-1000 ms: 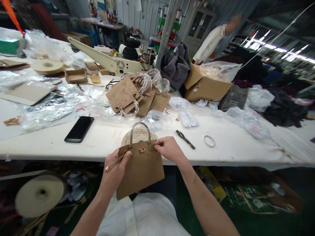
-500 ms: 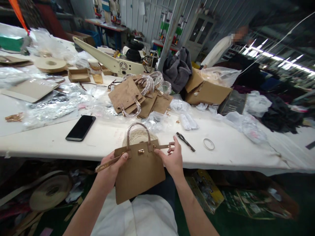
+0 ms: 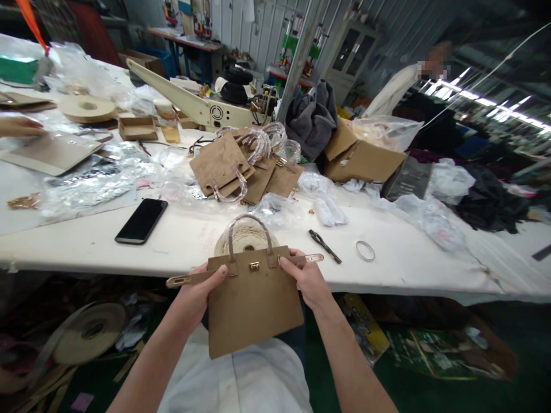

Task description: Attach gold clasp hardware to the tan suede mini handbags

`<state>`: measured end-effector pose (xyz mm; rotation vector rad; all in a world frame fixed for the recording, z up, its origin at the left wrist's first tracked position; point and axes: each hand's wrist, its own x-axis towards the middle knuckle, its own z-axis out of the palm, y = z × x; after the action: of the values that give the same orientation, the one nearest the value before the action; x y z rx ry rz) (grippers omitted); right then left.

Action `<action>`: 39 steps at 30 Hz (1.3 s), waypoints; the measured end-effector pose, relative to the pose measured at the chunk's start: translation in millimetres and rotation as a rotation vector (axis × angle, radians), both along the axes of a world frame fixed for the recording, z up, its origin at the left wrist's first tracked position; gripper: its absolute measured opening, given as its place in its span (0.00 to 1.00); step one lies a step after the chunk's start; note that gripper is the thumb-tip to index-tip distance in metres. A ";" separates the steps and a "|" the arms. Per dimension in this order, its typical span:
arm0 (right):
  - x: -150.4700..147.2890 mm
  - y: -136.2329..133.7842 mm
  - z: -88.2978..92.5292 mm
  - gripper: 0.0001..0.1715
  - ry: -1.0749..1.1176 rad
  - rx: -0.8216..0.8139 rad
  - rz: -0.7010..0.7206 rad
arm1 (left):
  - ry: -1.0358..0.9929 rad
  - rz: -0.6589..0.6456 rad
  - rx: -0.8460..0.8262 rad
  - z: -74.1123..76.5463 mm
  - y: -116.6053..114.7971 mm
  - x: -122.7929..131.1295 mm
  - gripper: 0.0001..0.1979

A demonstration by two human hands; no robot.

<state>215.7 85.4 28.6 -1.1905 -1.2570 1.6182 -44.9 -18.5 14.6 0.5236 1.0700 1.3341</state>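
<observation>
I hold a small tan handbag (image 3: 253, 310) upright over my lap, at the table's near edge. It has a looped handle wrapped in clear plastic, a gold clasp (image 3: 254, 266) and two side straps with gold tips. My left hand (image 3: 198, 291) grips the bag's left top corner, its thumb on the left strap (image 3: 185, 280). My right hand (image 3: 306, 280) grips the right top corner, fingers on the right strap (image 3: 306, 259), which sticks out to the right.
A spool of cord (image 3: 246, 240) stands right behind the bag. On the white table (image 3: 413, 258) lie a black phone (image 3: 141, 221), pliers (image 3: 324, 245), a metal ring (image 3: 365, 250), a pile of similar bags (image 3: 241, 166) and cardboard boxes. Another person's hand (image 3: 19, 126) rests at far left.
Both straps have been drawn outward: the left to the left, the right to the right. The bag has turned more level. Another person's hand has appeared at far left.
</observation>
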 end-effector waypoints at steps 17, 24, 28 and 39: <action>-37.6 3.6 -7.4 0.30 0.012 0.077 0.002 | 0.381 0.151 -0.034 -3.8 -0.6 -21.6 0.27; -43.2 12.1 3.9 0.32 0.080 -0.025 0.108 | 0.170 0.108 -0.009 1.4 -0.3 -29.3 0.33; -50.3 13.0 0.9 0.33 0.089 0.032 0.113 | 0.111 0.081 0.014 3.8 -4.8 -32.4 0.32; -57.8 21.6 -3.7 0.34 0.005 0.104 0.115 | 0.109 0.219 0.024 -0.3 -3.0 -28.9 0.30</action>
<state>157.8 107.0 25.0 -1.0663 -1.4112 1.6152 -73.9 -21.6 14.4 0.5124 1.2294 1.5253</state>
